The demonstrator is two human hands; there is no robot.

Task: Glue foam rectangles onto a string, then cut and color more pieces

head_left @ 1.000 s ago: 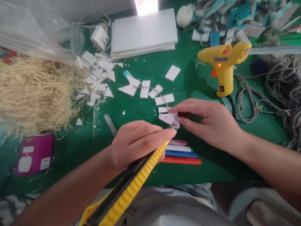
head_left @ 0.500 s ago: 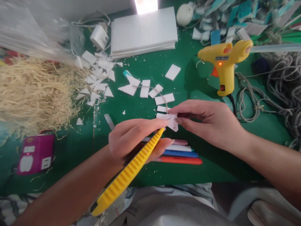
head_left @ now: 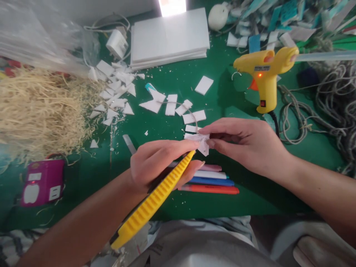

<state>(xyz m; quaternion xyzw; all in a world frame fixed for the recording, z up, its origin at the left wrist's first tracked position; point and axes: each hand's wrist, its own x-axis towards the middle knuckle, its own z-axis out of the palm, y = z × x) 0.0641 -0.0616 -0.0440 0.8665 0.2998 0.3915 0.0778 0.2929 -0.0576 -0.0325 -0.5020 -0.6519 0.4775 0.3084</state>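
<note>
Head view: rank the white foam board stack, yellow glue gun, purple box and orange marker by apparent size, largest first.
1. White foam board stack
2. Yellow glue gun
3. Purple box and orange marker: too alike to rank.

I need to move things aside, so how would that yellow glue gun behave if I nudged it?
The glue gun would probably tip: it stands upright on a narrow handle base. Its cord may tug it. Its lamp glows, so the nozzle is likely hot.
</note>
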